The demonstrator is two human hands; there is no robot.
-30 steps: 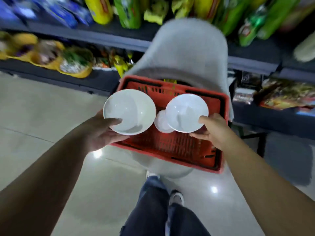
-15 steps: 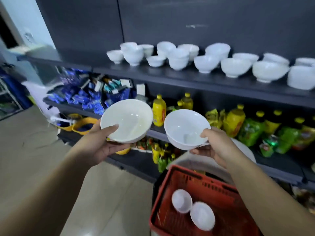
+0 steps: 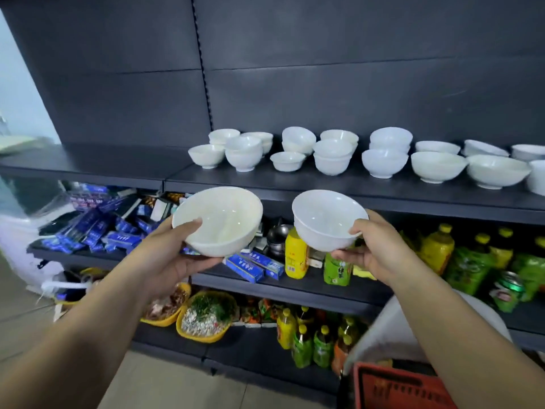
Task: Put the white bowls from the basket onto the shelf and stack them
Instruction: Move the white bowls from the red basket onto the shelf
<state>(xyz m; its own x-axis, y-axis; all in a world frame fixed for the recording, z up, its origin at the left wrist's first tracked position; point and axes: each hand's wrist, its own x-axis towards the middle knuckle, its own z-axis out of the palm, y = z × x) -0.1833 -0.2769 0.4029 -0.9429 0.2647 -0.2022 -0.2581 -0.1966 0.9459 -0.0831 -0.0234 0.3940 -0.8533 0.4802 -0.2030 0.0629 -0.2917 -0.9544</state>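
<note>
Shelf [image 3: 103, 164] dark, white bowls [image 3: 384, 163] stacked along it; pale floor [image 3: 177, 388].

I held the left bowl [image 3: 218, 221] in my left hand [image 3: 166, 261] and the right bowl [image 3: 327, 221] in my right hand [image 3: 380, 252], side by side before the top shelf [image 3: 103, 163]. On that shelf, behind and to the right, stood stacked bowls [image 3: 333, 156]; the basket [image 3: 398, 391] sat below my right arm.

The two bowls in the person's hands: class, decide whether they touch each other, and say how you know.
Apart. The head view shows a plain gap between the left bowl and the right bowl, with background visible between their rims.
</note>
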